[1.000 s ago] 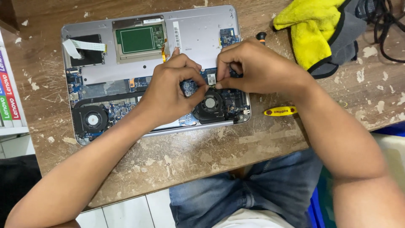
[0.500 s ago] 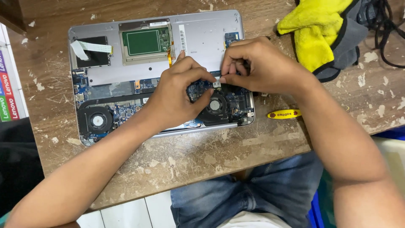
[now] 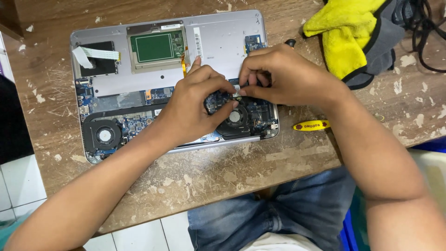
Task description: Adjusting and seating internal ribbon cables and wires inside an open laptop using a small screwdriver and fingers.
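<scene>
Fingertips of both your hands meet over the middle of the opened laptop (image 3: 218, 44), just above the right cooling fan (image 3: 235, 117). Your left hand (image 3: 195, 104) lies curled on the circuit board (image 3: 134, 123), fingers bent inward and pinched toward a small part at the board's centre. Your right hand (image 3: 285, 76) comes in from 3 o'clock, its fingers closed together on that same small part; what exactly they pinch is too small to tell. The two hands touch or nearly touch at the fingertips.

At 9 o'clock from your hands sits the left cooling fan (image 3: 105, 135). At 11 o'clock, a green rectangular module (image 3: 155, 47) sits in a grey frame, and further toward 10 o'clock a white ribbon cable (image 3: 95, 54) crosses a dark recess. The laptop lies on a worn wooden worktop (image 3: 223, 172). At 4 o'clock from your right hand lies a yellow screwdriver handle (image 3: 311, 125). At 1 o'clock, a yellow cloth (image 3: 344, 35) rests on grey fabric, with black cables (image 3: 425, 28) beyond it.
</scene>
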